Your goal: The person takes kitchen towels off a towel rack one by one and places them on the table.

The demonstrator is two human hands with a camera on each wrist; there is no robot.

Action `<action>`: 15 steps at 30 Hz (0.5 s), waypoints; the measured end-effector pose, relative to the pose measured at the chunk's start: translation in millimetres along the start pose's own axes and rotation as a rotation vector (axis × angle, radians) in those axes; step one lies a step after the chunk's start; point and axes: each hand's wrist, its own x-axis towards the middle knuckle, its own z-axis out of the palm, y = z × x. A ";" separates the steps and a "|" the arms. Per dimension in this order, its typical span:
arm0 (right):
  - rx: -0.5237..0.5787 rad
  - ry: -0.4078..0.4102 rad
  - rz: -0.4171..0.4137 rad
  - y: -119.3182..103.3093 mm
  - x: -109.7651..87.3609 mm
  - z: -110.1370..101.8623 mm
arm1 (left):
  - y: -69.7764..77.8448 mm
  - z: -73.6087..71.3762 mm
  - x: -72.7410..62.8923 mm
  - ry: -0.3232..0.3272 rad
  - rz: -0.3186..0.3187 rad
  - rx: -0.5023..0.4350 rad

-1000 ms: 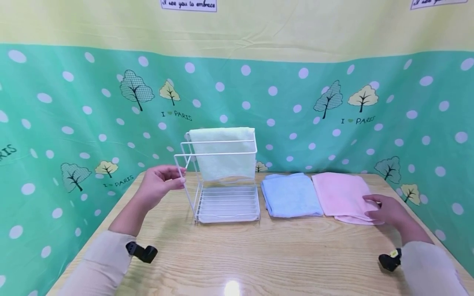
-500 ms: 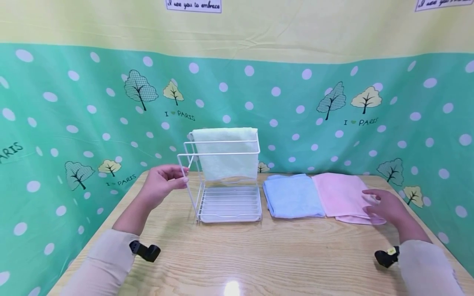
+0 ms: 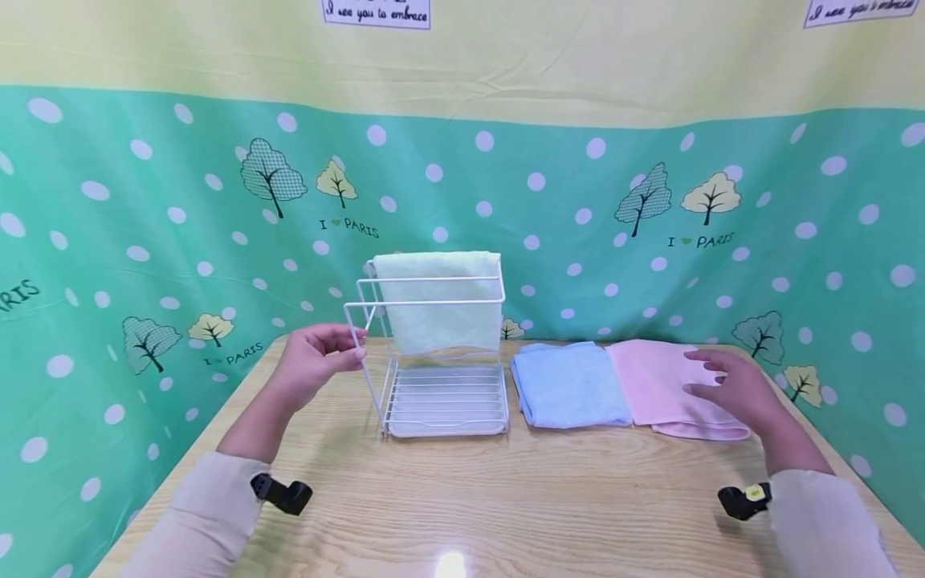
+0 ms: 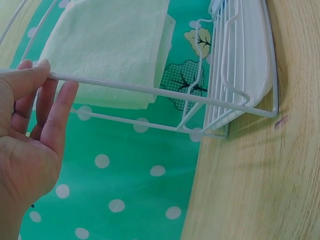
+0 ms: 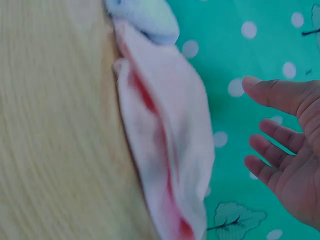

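With thumb and fingers, my left hand (image 3: 311, 365) pinches the front left upright of a white wire rack (image 3: 442, 303). The left wrist view shows the thumb and fingertips on that thin bar (image 4: 150, 90). Over the rack's rear top bar hangs a pale green towel (image 3: 441, 321). My right hand (image 3: 737, 389) hovers above the folded pink towel (image 3: 654, 385), fingers spread and holding nothing. In the right wrist view, a gap separates the hand (image 5: 295, 150) from the pink towel (image 5: 175, 115). Beside the pink towel, on its left, lies a folded blue towel (image 3: 571, 385).
A white tray with wires over it (image 3: 448, 401) forms the rack's base. Everything stands on a wooden table (image 3: 506, 506). A green and yellow printed curtain (image 3: 462, 160) hangs close behind the table and along its sides.
My right hand has moved left and up from the right edge of the pink towel, its fingers spreading. The left hand keeps its pinch on the rack, which stays put.
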 end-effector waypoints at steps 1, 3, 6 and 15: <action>0.002 0.008 -0.007 -3.0 0.3 -0.3 | -0.2 0.0 -0.2 0.000 0.003 -0.001; 0.009 0.016 -0.016 -9.9 0.7 -1.3 | -0.9 -0.3 -0.4 0.002 0.009 0.002; 0.014 0.017 -0.020 -19.8 1.0 -3.1 | -1.5 -0.5 -0.5 0.004 0.011 0.005; 0.026 0.029 -0.031 -39.7 0.0 -4.4 | -3.1 -1.0 0.4 0.008 0.009 -0.011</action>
